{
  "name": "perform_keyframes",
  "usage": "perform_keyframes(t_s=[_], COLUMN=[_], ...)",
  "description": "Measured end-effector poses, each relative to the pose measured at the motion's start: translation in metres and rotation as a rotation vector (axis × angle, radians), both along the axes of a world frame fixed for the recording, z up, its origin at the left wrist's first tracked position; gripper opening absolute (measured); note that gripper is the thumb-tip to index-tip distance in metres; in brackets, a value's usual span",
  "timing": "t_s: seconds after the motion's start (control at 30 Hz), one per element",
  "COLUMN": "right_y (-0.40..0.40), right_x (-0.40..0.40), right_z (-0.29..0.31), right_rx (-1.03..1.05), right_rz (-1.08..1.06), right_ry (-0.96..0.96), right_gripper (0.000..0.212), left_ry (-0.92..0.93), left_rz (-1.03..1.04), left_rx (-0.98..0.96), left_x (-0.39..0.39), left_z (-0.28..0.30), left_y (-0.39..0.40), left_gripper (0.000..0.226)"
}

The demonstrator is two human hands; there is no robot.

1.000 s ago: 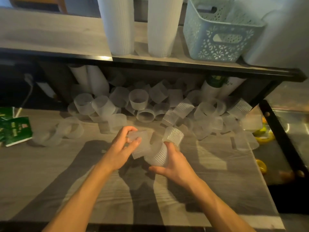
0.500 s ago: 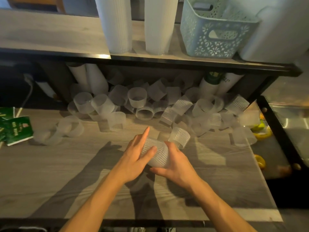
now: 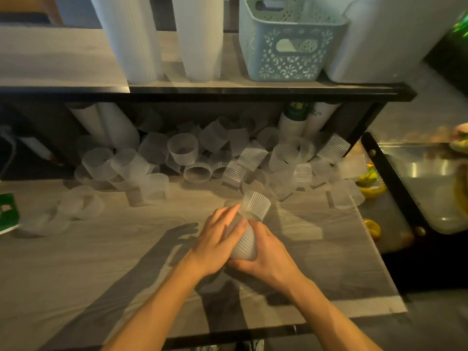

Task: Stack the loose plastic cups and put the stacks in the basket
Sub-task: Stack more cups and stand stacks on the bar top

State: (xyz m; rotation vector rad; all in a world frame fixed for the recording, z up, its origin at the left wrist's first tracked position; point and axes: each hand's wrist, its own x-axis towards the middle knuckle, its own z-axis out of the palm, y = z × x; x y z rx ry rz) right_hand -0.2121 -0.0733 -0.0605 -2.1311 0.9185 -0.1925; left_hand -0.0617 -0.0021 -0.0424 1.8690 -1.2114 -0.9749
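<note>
Stack (image 3: 244, 243) now gripped by right hand (image 3: 268, 259), tilted more upright than before; left hand (image 3: 215, 239) pressing flat, fingers straight.

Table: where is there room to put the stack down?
Bare wood lies left of the hands, between the green packet and the near edge. The back, under the shelf, is crowded with loose cups.
</note>
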Motion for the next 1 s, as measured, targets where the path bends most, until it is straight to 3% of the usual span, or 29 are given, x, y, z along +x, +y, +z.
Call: perform_keyframes(t_s=[0.07, 0.17, 0.3, 0.43, 0.6, 0.67, 0.73, 0.83, 0.9, 1.0], right_y=[-0.008, -0.018, -0.026, -0.032, -0.035, -0.037, -0.038, -0.037, -0.035, -0.031], right_x=[-0.011, -0.027, -0.053, -0.069, -0.077, -0.08, -0.08, -0.077, -0.071, -0.059], right_z=[-0.002, -0.005, -0.011, -0.01, -0.013, -0.016, -0.019, -0.021, -0.02, -0.018], right_rx=[0.012, 0.029, 0.052, 0.028, 0.068, 0.062, 0.072, 0.091, 0.105, 0.102], right_rz=[-0.054, -0.126, -0.176, -0.188, -0.261, -0.255, -0.241, -0.214, -0.188, -0.167], right_ry=[-0.002, 0.007, 0.04, 0.135, 0.113, 0.106, 0.104, 0.088, 0.086, 0.026], right_gripper=[0.086, 0.086, 0.088, 0.088, 0.088, 0.09, 0.092, 0.092, 0.091, 0.086], left_ry=[0.012, -0.137, -0.325, -0.345, -0.448, -0.334, -0.163, 0.227, 0.445, 0.499], left_rz=[0.159, 0.271, 0.181, 0.115, 0.144, 0.162, 0.27, 0.423, 0.469, 0.444], left_rx=[-0.042, -0.015, 0.119, 0.252, 0.23, 0.229, 0.186, 0.098, 0.058, -0.021], left_x=[-0.001, 0.0, -0.007, -0.028, -0.039, -0.035, -0.026, -0.015, -0.013, -0.015], left_z=[-0.002, -0.006, -0.007, -0.015, -0.026, -0.026, -0.023, -0.018, -0.013, -0.005], left_y=[-0.017, -0.052, -0.099, -0.126, -0.124, -0.115, -0.103, -0.083, -0.069, -0.051], left_gripper=[0.074, 0.053, 0.068, 0.091, 0.096, 0.103, 0.093, 0.078, 0.082, 0.084])
